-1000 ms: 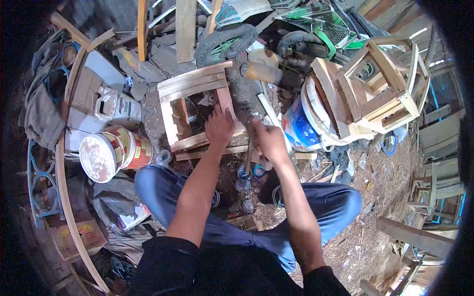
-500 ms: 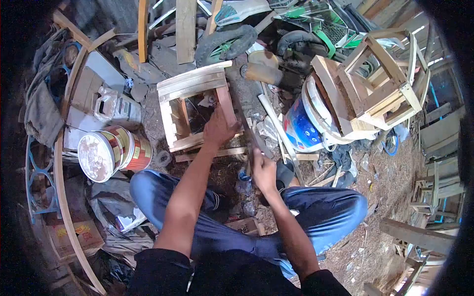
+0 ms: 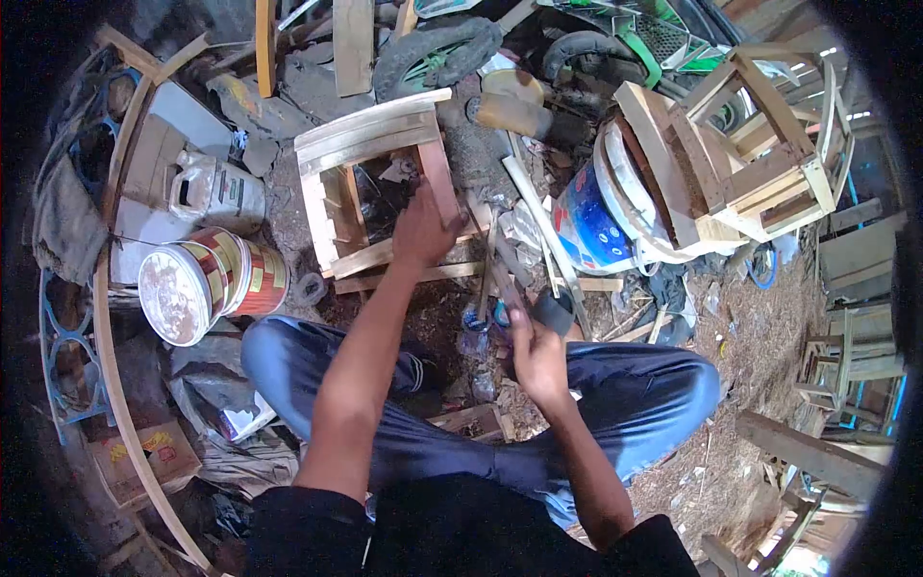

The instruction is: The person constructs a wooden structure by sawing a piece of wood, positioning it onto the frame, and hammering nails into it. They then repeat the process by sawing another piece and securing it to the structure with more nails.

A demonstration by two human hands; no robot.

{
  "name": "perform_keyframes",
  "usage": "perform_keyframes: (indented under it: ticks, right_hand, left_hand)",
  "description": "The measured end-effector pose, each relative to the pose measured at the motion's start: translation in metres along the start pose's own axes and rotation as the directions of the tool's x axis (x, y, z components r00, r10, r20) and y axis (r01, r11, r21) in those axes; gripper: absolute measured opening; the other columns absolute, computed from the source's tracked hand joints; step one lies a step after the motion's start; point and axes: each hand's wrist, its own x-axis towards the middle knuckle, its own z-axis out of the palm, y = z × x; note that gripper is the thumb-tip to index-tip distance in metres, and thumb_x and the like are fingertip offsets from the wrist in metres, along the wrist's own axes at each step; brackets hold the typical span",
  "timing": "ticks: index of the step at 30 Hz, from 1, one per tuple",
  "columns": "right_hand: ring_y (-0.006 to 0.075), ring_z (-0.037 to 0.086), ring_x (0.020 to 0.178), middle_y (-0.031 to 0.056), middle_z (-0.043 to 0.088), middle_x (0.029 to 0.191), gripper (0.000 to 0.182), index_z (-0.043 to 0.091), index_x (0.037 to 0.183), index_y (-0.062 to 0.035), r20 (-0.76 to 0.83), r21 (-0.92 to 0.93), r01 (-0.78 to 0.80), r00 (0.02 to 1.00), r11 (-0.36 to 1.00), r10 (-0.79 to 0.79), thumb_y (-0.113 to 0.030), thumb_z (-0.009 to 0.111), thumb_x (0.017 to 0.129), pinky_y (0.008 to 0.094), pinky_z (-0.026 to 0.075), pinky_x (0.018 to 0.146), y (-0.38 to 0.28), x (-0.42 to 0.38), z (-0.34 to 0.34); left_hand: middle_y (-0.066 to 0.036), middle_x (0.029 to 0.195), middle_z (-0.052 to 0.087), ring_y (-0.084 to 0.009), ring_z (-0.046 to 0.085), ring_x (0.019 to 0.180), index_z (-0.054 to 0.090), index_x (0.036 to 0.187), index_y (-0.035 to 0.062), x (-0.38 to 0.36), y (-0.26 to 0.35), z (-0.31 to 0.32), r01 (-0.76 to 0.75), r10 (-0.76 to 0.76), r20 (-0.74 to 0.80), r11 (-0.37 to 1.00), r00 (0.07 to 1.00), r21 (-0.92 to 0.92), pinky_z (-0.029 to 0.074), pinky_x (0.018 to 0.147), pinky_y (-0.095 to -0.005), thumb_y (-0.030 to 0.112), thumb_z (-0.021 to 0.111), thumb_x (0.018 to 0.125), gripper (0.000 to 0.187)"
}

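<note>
My left hand [image 3: 425,231] is closed on the right side of a small slatted wooden frame [image 3: 370,144], by its reddish side board [image 3: 438,183]. The frame stands on the ground in front of my legs, with an open middle. Nearer to my body, my right hand [image 3: 540,363] grips the lower end of a long, dark, flat-bladed tool [image 3: 504,277]. The blade points up and away, towards the frame's lower right corner. Its exact kind is not clear, and my fingers hide the grip.
Paint buckets [image 3: 183,293] and a plastic jug [image 3: 216,192] stand left. At right, a blue-white bucket [image 3: 591,226] sits beside another wooden frame [image 3: 740,173]. A wheel [image 3: 433,58] lies at the back. Wood strips [image 3: 543,231] and scraps litter the ground between.
My right hand has moved slightly right and towards my body, drawing the tool back from the frame's side. My left hand keeps its hold. The view has shifted a little.
</note>
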Motion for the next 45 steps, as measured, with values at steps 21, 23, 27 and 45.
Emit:
perform_keyframes:
  ticks: [21,23,27,45]
  right_hand:
    - [0.0392,0.064,0.062,0.0287,0.058,0.063,0.037,0.061,0.083,0.0102,0.120,-0.159,0.030,0.993,0.987,-0.011,-0.025,0.056,0.092,0.0425,0.047,0.057,-0.117,0.019,-0.050]
    - [0.0374,0.062,0.058,0.0269,0.059,0.063,0.040,0.061,0.079,0.0089,0.099,-0.237,0.077,0.994,0.969,-0.055,-0.028,0.056,0.092,0.0422,0.047,0.057,-0.111,0.031,-0.050]
    - [0.0390,0.062,0.060,0.0267,0.060,0.066,0.040,0.064,0.082,0.0070,0.119,-0.248,0.003,0.993,0.969,0.027,-0.031,0.056,0.092,0.0432,0.048,0.059,-0.125,0.038,-0.051]
    - [0.0375,0.064,0.062,0.0210,0.058,0.060,0.034,0.064,0.083,0.0022,-0.189,-0.092,0.341,0.917,0.936,-0.352,-0.031,0.057,0.091,0.0432,0.049,0.060,-0.006,0.068,0.059]
  left_hand:
    - [-0.021,0.117,0.058,-0.0367,0.056,0.108,0.047,0.125,-0.0022,0.014,0.021,0.014,0.442,-0.399,-0.258,0.887,0.880,0.136,0.041,0.092,-0.0513,0.043,0.033,0.096,0.056]
    - [-0.020,0.116,0.058,-0.0369,0.055,0.108,0.052,0.118,0.0007,0.014,0.022,0.016,0.421,-0.375,-0.295,0.901,0.879,0.110,0.042,0.090,-0.0519,0.038,0.034,0.097,0.047]
    - [-0.015,0.098,0.058,-0.0364,0.057,0.095,0.058,0.097,0.0070,0.012,0.021,0.013,0.328,-0.288,-0.316,0.942,0.904,0.079,0.046,0.079,-0.0512,0.031,0.040,0.096,0.030]
    - [-0.019,0.097,0.062,-0.0383,0.058,0.097,0.056,0.096,0.0030,0.010,0.025,0.009,0.346,-0.347,-0.215,0.937,0.913,-0.043,0.049,0.079,-0.0493,0.027,0.040,0.096,0.029]
